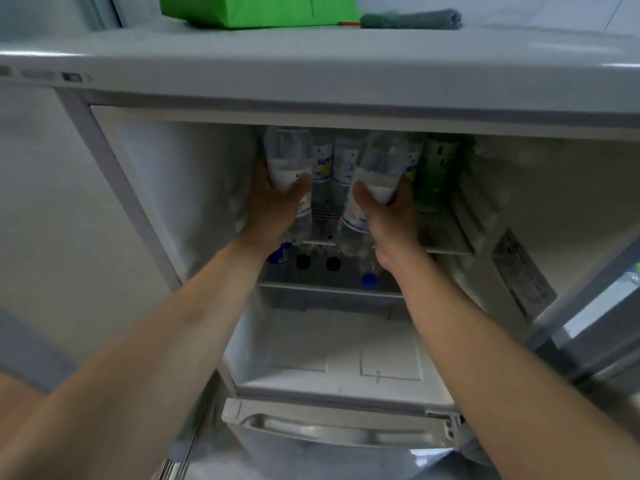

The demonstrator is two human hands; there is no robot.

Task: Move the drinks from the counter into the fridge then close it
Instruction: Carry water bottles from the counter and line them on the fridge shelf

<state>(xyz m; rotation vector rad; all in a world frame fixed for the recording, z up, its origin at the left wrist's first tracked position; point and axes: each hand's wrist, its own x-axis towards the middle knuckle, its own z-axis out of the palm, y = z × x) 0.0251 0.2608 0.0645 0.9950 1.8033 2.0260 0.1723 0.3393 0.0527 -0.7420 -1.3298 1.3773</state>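
Left hand (277, 206) curled round a clear plastic bottle (289, 161), thumb across the front, fingers hidden behind. Right hand (391, 216) wrapped the same way round a second clear bottle (379, 164), thumb at 9 o'clock of it. Both grips closed on the lower bodies; both bottles cylindrical, ribbed, see-through, white labels. Long axes near vertical, the right one leaning toward 1 o'clock (caps out of sight under the fridge (311, 77) top edge). Both inside the open fridge, over the top shelf (446, 249), in front of a back row of similar labelled bottles (341, 161). Green bottle (434, 174) upright at 3 o'clock of the right hand. Blue and black caps (369, 280) on the shelf below, at 6 o'clock. Interior walls white, smooth plastic. Green bag (256, 10) and folded grey cloth (412, 19) on the fridge top at 12 o'clock.
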